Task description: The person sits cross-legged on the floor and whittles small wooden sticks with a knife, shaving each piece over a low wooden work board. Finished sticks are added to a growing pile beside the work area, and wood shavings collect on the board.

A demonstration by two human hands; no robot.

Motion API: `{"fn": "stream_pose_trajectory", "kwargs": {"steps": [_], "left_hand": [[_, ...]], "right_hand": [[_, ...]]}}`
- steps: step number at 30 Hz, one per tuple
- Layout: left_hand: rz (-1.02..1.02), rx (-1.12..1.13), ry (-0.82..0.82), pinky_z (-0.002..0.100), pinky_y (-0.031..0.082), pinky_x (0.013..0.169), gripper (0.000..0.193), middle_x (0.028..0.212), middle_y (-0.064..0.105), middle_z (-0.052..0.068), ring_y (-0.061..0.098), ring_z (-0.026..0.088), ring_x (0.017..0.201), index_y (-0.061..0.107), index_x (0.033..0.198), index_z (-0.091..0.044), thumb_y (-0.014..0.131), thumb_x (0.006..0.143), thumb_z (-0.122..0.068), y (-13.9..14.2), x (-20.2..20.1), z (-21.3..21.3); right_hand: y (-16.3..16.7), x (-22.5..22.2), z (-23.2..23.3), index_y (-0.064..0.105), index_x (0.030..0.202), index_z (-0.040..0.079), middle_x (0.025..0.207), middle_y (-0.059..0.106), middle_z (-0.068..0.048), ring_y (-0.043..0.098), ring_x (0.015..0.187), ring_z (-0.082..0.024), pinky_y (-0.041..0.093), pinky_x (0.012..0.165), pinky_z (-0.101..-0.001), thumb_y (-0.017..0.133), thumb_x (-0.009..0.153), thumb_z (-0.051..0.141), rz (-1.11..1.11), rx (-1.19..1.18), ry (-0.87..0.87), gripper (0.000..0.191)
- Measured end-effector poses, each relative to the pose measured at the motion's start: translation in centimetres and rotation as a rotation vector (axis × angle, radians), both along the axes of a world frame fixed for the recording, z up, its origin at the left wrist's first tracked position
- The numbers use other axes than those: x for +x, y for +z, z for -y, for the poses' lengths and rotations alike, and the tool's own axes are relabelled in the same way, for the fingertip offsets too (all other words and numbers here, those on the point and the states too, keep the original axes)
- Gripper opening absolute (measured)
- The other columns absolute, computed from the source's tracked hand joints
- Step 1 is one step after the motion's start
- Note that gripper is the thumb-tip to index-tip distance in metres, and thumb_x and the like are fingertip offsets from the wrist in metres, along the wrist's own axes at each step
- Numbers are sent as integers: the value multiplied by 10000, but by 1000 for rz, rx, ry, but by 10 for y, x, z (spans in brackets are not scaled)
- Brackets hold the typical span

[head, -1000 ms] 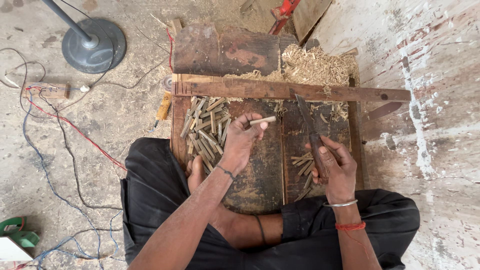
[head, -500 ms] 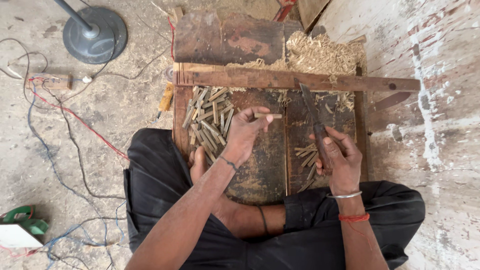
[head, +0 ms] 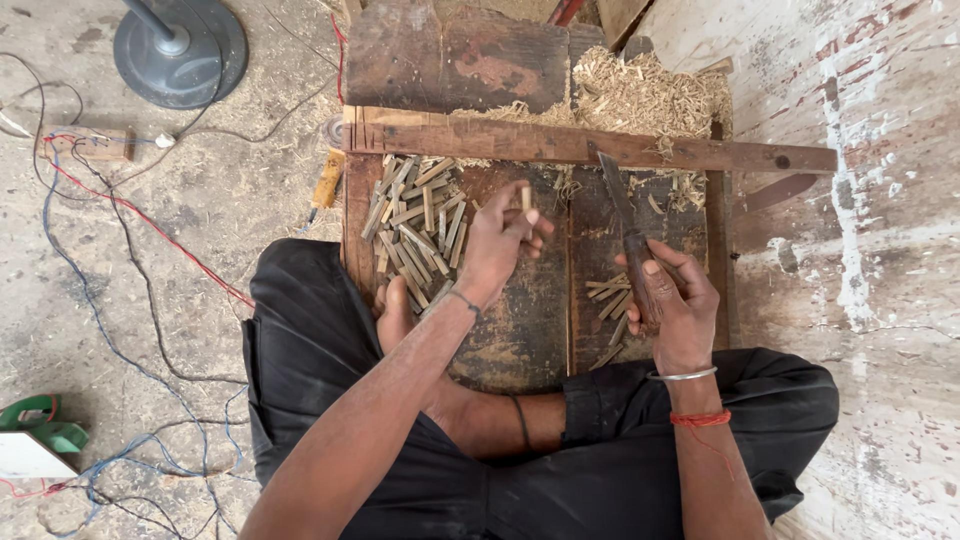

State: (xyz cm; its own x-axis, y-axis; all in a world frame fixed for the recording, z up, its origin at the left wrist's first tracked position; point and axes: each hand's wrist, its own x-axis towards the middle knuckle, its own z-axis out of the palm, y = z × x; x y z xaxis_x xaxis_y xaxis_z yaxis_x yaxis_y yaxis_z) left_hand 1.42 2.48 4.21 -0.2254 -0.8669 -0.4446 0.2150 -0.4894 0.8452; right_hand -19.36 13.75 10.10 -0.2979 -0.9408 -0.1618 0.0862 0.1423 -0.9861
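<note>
The left hand [head: 497, 243] had closed its grip around a short, pale wooden stick [head: 526, 198], pinched between thumb and fingertips and held upright just above the dark, worn wooden surface [head: 520, 320]. The right hand [head: 672, 300] was wrapped firmly around the handle of a long dark-bladed knife [head: 620, 205], whose blade pointed away from the body toward the rough wooden crossbar [head: 600, 147].

To the left lay a heap of similar cut sticks [head: 415, 225]; a smaller cluster of sticks [head: 610, 300] rested just beside the knife hand. Pale wood shavings [head: 640, 95] were piled beyond the crossbar.

To do this well, the stick would probably need to be gripped low, with fingertips kept clear of the blade's path, and the blade worked away from the body in light, shallow strokes so that the thin piece did not split.
</note>
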Motion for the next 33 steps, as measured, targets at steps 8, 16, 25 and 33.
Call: {"fn": "stream_pose_trajectory", "kwargs": {"steps": [8,16,25,33], "left_hand": [[245,29,-10,284,640,530,387,925,750,184,729,194,652,555,1301,52,640,934,-37,-16,-21,23],[155,-38,125,315,651,533,200,884,735,233,775,266,715,556,1057,100,661,948,-30,-19,-27,35],[-36,-149,169,312,690,689,235,1014,731,258,783,261,865,469,1147,90,555,930,121,-50,-25,27],[74,-111,267,336,668,664,231,972,744,234,778,253,833,503,1077,66,620,884,114,-52,-31,23]], "right_hand": [[0,-1,0,600,1328,9,1102,746,-178,609,553,-109,477,411,-257,649,1010,221,6,13,-3,385],[-4,-3,0,597,1335,14,1098,747,-179,603,546,-114,471,409,-262,642,1011,202,4,21,1,377],[10,13,-3,619,1311,20,1112,761,-160,622,550,-102,513,419,-255,646,998,167,-188,51,51,347],[24,62,-12,616,1400,40,874,693,-56,594,554,-53,500,439,-221,648,939,47,-379,182,105,462]]}}
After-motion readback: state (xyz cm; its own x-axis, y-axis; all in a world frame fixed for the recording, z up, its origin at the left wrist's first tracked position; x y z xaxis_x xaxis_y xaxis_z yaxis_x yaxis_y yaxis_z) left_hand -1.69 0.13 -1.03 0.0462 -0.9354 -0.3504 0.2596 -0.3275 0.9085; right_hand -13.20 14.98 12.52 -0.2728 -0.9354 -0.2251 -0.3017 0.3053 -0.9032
